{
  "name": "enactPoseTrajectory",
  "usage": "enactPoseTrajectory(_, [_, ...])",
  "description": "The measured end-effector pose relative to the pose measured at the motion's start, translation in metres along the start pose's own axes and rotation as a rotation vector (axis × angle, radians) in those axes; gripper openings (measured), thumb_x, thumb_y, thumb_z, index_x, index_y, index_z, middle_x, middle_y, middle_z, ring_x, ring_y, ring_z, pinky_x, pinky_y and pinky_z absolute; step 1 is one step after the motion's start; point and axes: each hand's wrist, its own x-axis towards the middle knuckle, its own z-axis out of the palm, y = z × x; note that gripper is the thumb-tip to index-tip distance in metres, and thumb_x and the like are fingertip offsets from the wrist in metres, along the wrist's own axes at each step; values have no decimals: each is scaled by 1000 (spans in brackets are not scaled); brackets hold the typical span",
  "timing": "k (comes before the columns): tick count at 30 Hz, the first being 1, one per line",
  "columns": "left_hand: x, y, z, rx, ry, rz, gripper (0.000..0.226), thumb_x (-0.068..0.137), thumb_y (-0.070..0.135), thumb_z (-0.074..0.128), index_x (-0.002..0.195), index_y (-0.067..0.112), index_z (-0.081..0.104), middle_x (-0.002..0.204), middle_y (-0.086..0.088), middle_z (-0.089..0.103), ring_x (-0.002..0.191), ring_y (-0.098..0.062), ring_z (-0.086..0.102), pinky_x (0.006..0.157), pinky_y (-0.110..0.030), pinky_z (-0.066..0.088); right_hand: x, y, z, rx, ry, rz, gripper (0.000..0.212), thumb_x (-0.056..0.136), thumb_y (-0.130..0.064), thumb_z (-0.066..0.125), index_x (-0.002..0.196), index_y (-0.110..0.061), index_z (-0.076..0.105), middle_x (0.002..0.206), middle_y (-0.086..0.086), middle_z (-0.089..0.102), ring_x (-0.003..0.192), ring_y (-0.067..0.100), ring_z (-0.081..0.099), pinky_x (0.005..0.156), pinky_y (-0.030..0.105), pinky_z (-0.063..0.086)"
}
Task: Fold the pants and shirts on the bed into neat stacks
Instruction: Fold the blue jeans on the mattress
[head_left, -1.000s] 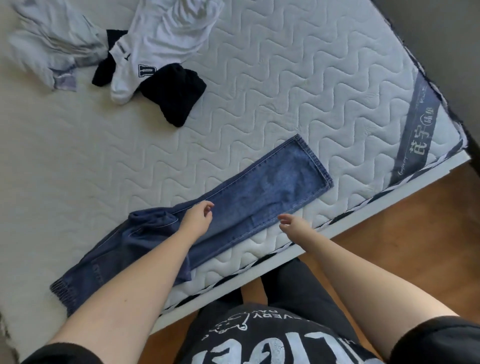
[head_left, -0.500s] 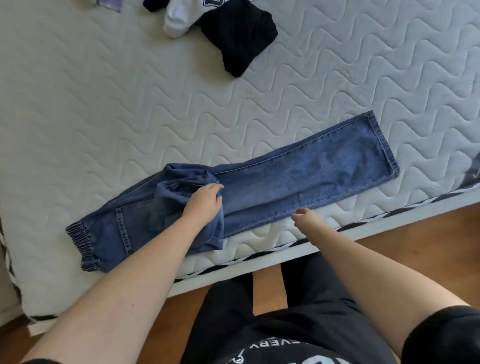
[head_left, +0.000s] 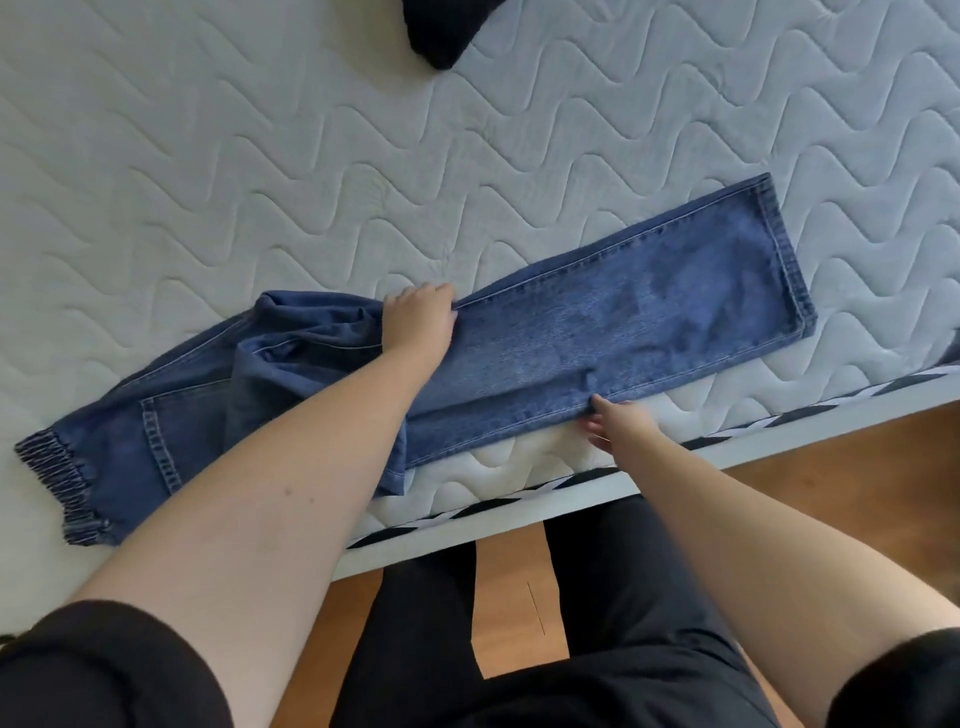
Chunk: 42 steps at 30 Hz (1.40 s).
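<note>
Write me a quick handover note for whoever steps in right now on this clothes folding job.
Left hand rests on the jeans at the far edge, mid-length. Right hand touches their near edge by the mattress side.
Jeans lie lengthwise along the near edge, legs stacked and flat toward the right, waist end bunched on the left.
Done: legs laid together.
Left: smooth the waist end, fold the jeans. A black garment waits at the top edge.

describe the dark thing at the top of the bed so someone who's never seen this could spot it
Start at the white quilted mattress, then look to its far side, at the picture's top edge. The black garment lies there, cut off by the frame, well apart from the blue jeans near the bed's edge. It is the only black cloth on the mattress.
</note>
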Motion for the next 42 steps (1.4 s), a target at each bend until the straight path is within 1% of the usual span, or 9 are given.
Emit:
enactPoseTrajectory(9, [36,-4,-17,9,-132,42,19,97,17,49,112,12,60,116,-14,61,103,-35,57,82,-40,45,3,34,-21,-138,55,-126,27,92,-31,66,95,-9,51,72,4,66,49,8,64,50,25,47])
enactPoseTrajectory(13, [41,29,-19,-123,-261,123,36,93,39,60,120,15,59,120,-12,59,109,-32,56,88,-39,46,8,7,-54,106,111,-166,34,88,-40,70,94,-11,52,88,6,63,74,17,68,70,31,51])
enactPoseTrajectory(17, [59,77,-12,-163,-354,128,48,88,45,67,123,14,58,121,-10,62,108,-29,58,79,-32,41,14,-33,-96,340,151,-174,52,91,-35,67,130,-6,46,111,9,59,95,19,62,79,29,53])
enactPoseTrajectory(23, [89,147,-9,-302,-401,101,44,79,35,79,117,18,64,113,-5,69,105,-24,63,78,-25,41,25,-94,-143,682,82,-166,32,94,-26,65,122,-15,53,132,5,59,114,17,61,89,27,50])
enactPoseTrajectory(26, [101,175,-11,-226,-261,99,22,87,26,69,108,20,69,104,-10,70,99,-32,63,71,-27,40,32,-106,-168,773,84,-202,9,96,-14,61,101,-21,58,123,4,62,95,11,63,90,25,51])
enactPoseTrajectory(29, [112,190,-11,-273,-134,23,23,90,18,62,113,19,65,112,-9,69,104,-32,62,79,-31,44,41,-100,-190,763,107,-238,23,97,-1,55,117,-11,55,122,11,59,109,22,61,102,33,48])
enactPoseTrajectory(32, [117,213,-10,-338,-230,114,30,89,25,67,118,18,63,114,-5,68,105,-25,62,81,-25,41,41,-99,-200,709,65,-235,40,97,-3,56,134,-9,44,128,11,57,113,23,61,101,32,49])
enactPoseTrajectory(38, [146,282,-15,-289,-218,151,19,89,15,62,106,18,68,108,-6,69,100,-26,62,82,-28,45,51,-126,-225,705,124,-259,8,97,-13,59,105,-10,59,101,7,61,74,8,59,54,13,49])
enactPoseTrajectory(42, [158,307,-19,-414,-144,96,36,83,1,46,104,20,69,102,2,67,96,-17,60,76,-19,39,58,-134,-250,508,274,-321,25,98,-17,59,120,-5,57,106,10,68,78,8,63,72,19,54])
